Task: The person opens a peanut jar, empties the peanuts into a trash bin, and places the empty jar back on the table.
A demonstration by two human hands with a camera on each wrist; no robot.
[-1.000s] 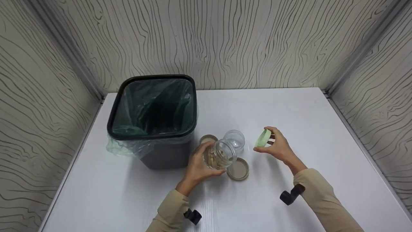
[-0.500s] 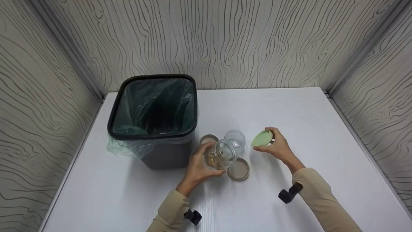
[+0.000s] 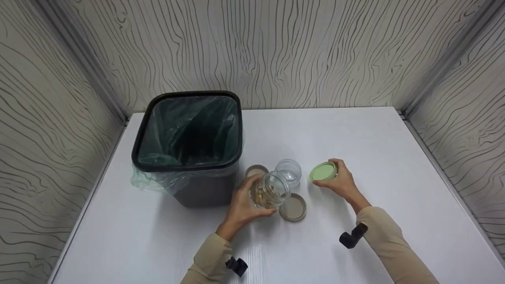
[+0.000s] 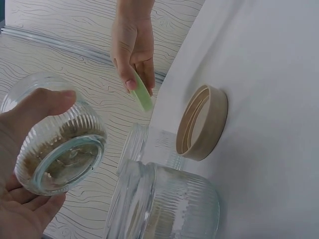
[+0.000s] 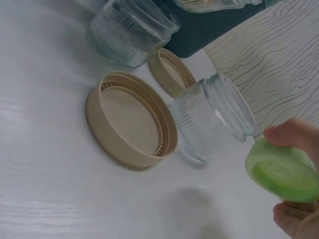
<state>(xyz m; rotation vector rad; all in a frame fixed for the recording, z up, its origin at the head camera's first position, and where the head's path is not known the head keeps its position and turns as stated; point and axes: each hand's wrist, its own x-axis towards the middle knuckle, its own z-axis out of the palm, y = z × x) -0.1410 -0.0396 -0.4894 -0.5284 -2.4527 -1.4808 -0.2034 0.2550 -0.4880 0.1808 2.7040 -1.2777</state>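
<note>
In the head view my left hand (image 3: 241, 204) grips a clear ribbed glass jar (image 3: 269, 190), tilted with its mouth toward the right. Tan-brown pieces lie inside the jar; they are too blurred to identify. My right hand (image 3: 342, 182) pinches a pale green round lid (image 3: 323, 172) between thumb and fingers, above the table. An uncovered glass jar (image 3: 288, 172) stands between the two hands. Another uncovered jar (image 4: 174, 204), which the held one hides from the head view, shows in the left wrist view. A beige lid (image 3: 292, 208) lies hollow side up near the left thumb.
A second beige lid (image 3: 257, 170) lies behind the left hand, partly covered. At the left stands a tall dark bin (image 3: 205, 191) with a green plastic liner. Patterned panels (image 3: 252, 51) wall the white table (image 3: 355, 130) at the back and sides.
The green lid has turned from nearly edge-on to showing its round face. My right hand has shifted slightly toward me. My left hand and its jar have stayed put.
</note>
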